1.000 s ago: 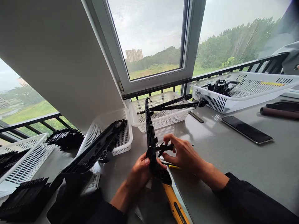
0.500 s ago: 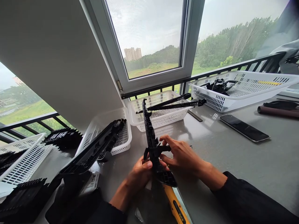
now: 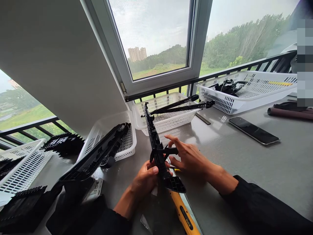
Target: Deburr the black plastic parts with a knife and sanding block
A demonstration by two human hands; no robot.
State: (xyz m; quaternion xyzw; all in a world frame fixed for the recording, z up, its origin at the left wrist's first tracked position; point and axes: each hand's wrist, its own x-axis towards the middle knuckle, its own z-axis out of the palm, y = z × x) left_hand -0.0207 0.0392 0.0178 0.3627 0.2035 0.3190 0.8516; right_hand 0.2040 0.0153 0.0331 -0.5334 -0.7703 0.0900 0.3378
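A long, narrow black plastic part (image 3: 153,135) with ribs and side arms stands tilted in front of me. My left hand (image 3: 146,179) is closed around its lower section, thumb on the near side. My right hand (image 3: 192,159) is beside the part's right side arm, index finger stretched out above it and thumb apart below. The other fingers of that hand are partly hidden. A small yellow piece shows under the right thumb, too covered to name. Below the part's wide foot lies a yellow tool (image 3: 182,209) with a dark inset, alongside a clear or metallic strip.
Long black parts lean across a white basket (image 3: 133,148) at left and another white basket (image 3: 168,125) ahead. A larger white basket (image 3: 244,106) holds black pieces at right. A phone (image 3: 254,130) lies on the grey table. Stacked black ribbed parts (image 3: 23,209) stand at left.
The black part's top has shifted slightly left in view, and the view itself has moved a little. My right index finger is straighter and further left; the left hand keeps its grip.
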